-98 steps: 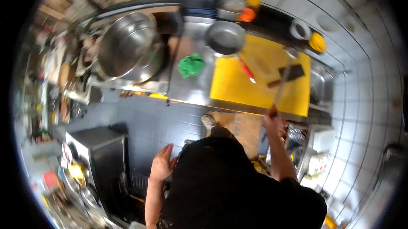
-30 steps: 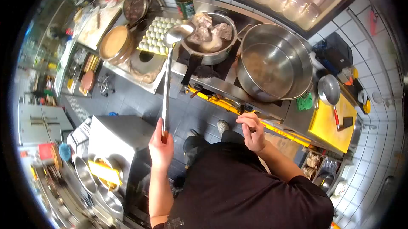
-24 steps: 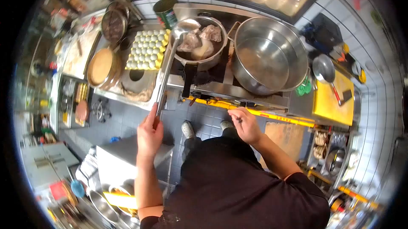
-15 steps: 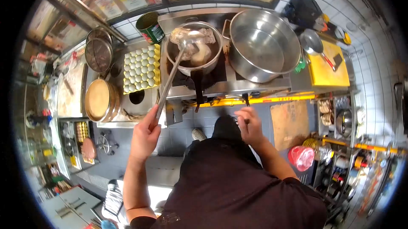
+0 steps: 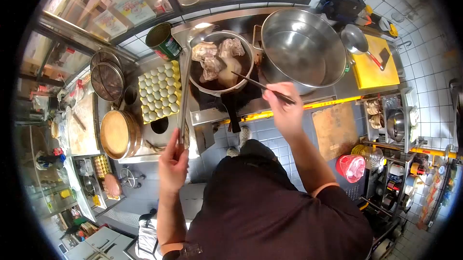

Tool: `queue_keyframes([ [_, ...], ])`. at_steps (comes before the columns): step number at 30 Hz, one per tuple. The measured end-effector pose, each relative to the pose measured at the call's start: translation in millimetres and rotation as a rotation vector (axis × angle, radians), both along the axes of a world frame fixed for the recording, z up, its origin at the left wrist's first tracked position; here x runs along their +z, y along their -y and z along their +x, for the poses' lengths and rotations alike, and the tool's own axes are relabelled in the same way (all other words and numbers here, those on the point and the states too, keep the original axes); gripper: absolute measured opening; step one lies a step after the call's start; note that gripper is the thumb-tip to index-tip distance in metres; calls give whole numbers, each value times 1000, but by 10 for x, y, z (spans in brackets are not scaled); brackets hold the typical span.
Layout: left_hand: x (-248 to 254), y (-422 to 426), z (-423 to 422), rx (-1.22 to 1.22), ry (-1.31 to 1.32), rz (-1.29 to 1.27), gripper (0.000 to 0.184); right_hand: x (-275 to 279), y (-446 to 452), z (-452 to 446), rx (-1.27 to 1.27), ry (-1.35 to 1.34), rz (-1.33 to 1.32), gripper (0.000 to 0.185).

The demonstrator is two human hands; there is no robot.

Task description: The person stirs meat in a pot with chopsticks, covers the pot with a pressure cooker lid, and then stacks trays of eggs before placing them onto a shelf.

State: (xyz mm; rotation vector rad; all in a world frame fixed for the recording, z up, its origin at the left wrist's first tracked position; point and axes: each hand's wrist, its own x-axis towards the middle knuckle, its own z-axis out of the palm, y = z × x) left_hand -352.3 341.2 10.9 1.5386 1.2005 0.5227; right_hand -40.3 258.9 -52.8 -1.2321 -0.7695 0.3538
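My left hand [image 5: 174,163] is closed around the handle of a long metal ladle [image 5: 186,91]. Its shiny bowl is over the back left of the pressure-cooker-like pot [image 5: 224,92], by the rim. Chunks of pale meat [image 5: 211,68] sit in dark liquid inside this pot, whose black handle [image 5: 230,110] points toward me. Dark chopsticks [image 5: 258,84] are gripped in my right hand [image 5: 285,110], slightly blurred, to the right of the pot. Their tips reach in over the rim to a smooth, pale piece of meat [image 5: 228,71].
A large steel pot [image 5: 301,69] stands right of the cooking pot. Left are a tray of eggs [image 5: 159,88], a green can [image 5: 164,40] and a round wooden steamer [image 5: 115,134]. A second ladle [image 5: 355,39] lies beside a yellow cutting board [image 5: 378,74]. A yellow pipe [image 5: 308,105] runs along the stove front.
The ladle's bowl has moved from above the meat to the pot's back left edge. My right hand has risen from near my body, bringing the chopsticks to the meat.
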Motion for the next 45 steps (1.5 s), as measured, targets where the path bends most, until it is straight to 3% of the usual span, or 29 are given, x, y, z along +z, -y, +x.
queue_keyframes([
  [1, -29, -24, 35, -15, -7, -16, 65, -62, -153, 41, 0, 42, -34, 15],
  [2, -88, -45, 55, -30, -14, -35, 65, -93, -312, 110, -92, 361, -136, 14],
  [5, -208, -104, 164, -112, -79, 24, 63, -289, -689, 144, -81, 487, -189, 15],
  [7, -365, -162, 323, -144, -54, 135, 62, -418, -827, 120, -55, 513, -214, 15],
  [8, -339, -210, 376, -213, -231, 237, 64, -450, -864, 114, -42, 526, -222, 15],
  [11, -408, -327, 449, -344, -302, 418, 67, -417, -789, 55, -101, 486, -187, 14],
  [15, -350, -432, 305, -341, -332, 363, 68, -242, -599, 49, -333, 464, -224, 14],
  [20, -286, -620, 167, -471, -447, 595, 63, -456, -699, -46, -312, 483, -314, 14],
  [24, -275, -967, 177, -533, -375, 430, 62, -353, -694, -209, -320, 379, -353, 13],
  [29, -221, -1214, 190, -628, -358, 423, 64, -129, -585, -385, -359, 357, -370, 12],
  [34, -386, -1399, 174, -700, -402, 465, 65, -262, -837, -466, -236, 457, -319, 11],
  [42, -314, -1157, -149, -544, -268, 558, 65, -253, -1122, -343, -167, 611, -489, 5],
  [45, -73, -1066, -256, -491, -288, 557, 67, -158, -1124, -273, -168, 657, -508, 4],
])
